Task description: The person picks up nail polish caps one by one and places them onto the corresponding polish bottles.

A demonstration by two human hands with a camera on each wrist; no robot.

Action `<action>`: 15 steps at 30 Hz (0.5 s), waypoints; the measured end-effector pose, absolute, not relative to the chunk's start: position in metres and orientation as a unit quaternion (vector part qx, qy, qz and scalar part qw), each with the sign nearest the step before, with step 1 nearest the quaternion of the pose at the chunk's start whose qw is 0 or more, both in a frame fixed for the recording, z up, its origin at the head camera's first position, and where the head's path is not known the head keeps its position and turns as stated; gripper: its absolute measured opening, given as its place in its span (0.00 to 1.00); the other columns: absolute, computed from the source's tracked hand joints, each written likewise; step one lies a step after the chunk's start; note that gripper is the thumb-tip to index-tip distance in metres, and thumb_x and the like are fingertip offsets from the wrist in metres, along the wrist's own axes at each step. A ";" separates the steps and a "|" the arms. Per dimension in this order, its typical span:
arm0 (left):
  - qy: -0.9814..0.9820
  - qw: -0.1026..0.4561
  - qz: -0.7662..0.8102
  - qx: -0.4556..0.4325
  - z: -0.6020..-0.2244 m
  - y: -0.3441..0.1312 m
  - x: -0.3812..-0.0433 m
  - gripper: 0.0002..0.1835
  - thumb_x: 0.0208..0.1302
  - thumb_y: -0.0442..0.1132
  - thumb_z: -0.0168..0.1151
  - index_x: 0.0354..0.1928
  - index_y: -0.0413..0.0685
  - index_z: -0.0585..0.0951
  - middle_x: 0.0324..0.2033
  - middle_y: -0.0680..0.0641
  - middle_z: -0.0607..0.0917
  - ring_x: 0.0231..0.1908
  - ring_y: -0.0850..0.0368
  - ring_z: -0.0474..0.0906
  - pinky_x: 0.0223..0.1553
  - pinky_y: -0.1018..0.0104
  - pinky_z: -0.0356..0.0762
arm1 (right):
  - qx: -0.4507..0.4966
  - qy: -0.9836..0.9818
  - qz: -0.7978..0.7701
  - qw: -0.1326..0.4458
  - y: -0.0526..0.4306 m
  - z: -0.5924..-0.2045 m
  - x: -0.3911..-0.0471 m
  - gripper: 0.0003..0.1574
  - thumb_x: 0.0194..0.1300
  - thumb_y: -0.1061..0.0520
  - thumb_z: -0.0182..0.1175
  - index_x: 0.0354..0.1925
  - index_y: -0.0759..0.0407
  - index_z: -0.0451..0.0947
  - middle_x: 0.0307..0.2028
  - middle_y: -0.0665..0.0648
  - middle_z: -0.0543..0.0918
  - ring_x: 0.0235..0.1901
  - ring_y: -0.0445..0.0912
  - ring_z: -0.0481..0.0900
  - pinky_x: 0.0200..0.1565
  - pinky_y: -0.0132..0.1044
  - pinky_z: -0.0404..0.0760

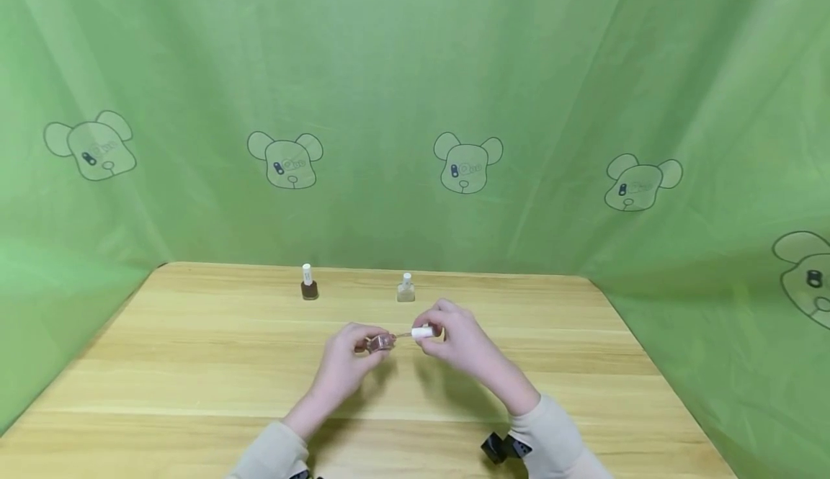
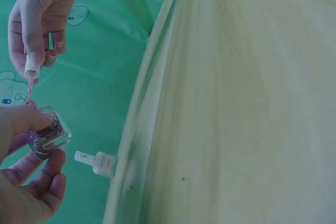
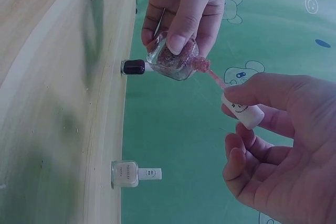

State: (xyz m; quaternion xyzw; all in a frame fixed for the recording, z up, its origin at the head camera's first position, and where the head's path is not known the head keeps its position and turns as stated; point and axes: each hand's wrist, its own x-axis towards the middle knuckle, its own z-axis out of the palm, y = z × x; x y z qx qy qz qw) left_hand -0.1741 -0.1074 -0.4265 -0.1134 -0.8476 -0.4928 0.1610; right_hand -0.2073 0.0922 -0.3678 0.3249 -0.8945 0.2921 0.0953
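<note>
My left hand (image 1: 345, 361) grips a glass nail polish bottle (image 3: 172, 60) with pinkish glitter inside, tilted on its side above the table. Between thumb and fingers, my right hand (image 1: 462, 341) pinches the white nail polish cap (image 3: 244, 109). From the cap a pink-coated brush stem (image 3: 216, 78) runs to the bottle's neck (image 3: 201, 64); its tip is at the opening, and how far it reaches inside cannot be told. In the left wrist view the same bottle (image 2: 49, 134) hangs below the cap (image 2: 32, 68).
Farther back on the wooden table (image 1: 214, 364) stand a dark nail polish bottle (image 1: 309, 289) and a clear, pale one (image 1: 405, 292), both with white caps. A green curtain (image 1: 376, 47) with bear-face drawings surrounds the table. Near the right sleeve is a black object (image 1: 496, 448).
</note>
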 end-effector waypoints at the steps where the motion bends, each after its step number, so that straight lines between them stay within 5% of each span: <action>1: -0.848 0.161 -0.492 -0.115 -0.427 -0.107 -0.174 0.14 0.46 0.36 0.68 0.37 0.57 0.82 0.32 0.58 0.81 0.35 0.64 0.75 0.39 0.72 0.77 | 0.327 -0.894 0.291 0.096 0.092 -0.368 -0.207 0.09 0.47 0.57 0.65 0.32 0.51 0.79 0.26 0.46 0.72 0.27 0.40 0.69 0.29 0.29 0.74; 15: -0.854 0.150 -0.485 -0.115 -0.427 -0.104 -0.172 0.14 0.47 0.38 0.67 0.39 0.57 0.81 0.34 0.56 0.80 0.36 0.64 0.75 0.40 0.72 0.78 | 0.346 -0.887 0.288 0.097 0.093 -0.371 -0.208 0.09 0.47 0.58 0.66 0.31 0.51 0.79 0.27 0.47 0.72 0.28 0.40 0.70 0.30 0.28 0.74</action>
